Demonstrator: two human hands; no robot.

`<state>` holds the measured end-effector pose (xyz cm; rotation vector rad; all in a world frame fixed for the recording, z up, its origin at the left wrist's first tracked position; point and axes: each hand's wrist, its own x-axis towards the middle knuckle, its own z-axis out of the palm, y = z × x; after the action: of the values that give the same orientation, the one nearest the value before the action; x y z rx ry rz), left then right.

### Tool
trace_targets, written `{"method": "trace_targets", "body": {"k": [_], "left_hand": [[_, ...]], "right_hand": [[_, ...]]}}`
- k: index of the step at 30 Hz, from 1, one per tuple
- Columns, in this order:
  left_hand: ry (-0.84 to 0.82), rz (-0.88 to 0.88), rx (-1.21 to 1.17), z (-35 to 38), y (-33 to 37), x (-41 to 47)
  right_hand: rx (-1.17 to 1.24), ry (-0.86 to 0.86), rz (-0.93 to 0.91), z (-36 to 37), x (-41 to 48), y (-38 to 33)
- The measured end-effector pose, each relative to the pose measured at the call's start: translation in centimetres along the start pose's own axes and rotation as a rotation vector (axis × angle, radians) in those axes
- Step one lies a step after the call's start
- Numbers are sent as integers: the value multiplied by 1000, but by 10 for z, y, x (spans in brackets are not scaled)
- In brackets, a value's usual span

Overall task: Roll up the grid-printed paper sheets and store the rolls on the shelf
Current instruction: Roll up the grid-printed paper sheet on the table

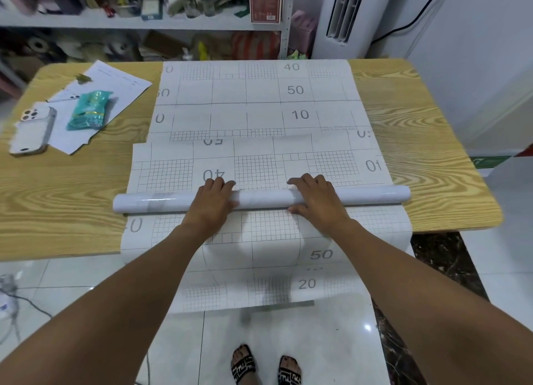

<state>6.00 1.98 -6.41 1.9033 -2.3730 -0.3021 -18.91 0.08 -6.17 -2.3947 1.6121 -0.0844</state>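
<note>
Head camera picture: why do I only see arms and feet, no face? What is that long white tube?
The camera sits on a person's head and looks down, so you see their own arms and sandals. No robot here, just two bare hands. The left hand and right hand hold a roll of paper, fingers curved over it. Big sheets printed with grids and numbers lie across the wooden table and hang over its near edge. On the left lie a phone and a green packet. Behind is a cluttered shelf.
</note>
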Motion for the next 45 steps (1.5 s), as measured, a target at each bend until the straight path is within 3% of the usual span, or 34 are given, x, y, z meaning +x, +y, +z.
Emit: {"method": "trace_targets", "body": {"k": [6, 16, 25, 36, 45], "left_hand": [[28, -21, -48, -1, 1, 1], [-5, 45, 124, -5, 3, 1], [0, -37, 50, -3, 7, 9], [33, -9, 1, 1, 6, 6], [-5, -17, 120, -3, 11, 6]], "right_hand": [[-31, 44, 21, 1, 3, -3], [-178, 27, 31, 2, 3, -2], [-149, 22, 43, -1, 3, -1], [-120, 29, 58, 2, 2, 4], [-187, 41, 31, -3, 4, 4]]}}
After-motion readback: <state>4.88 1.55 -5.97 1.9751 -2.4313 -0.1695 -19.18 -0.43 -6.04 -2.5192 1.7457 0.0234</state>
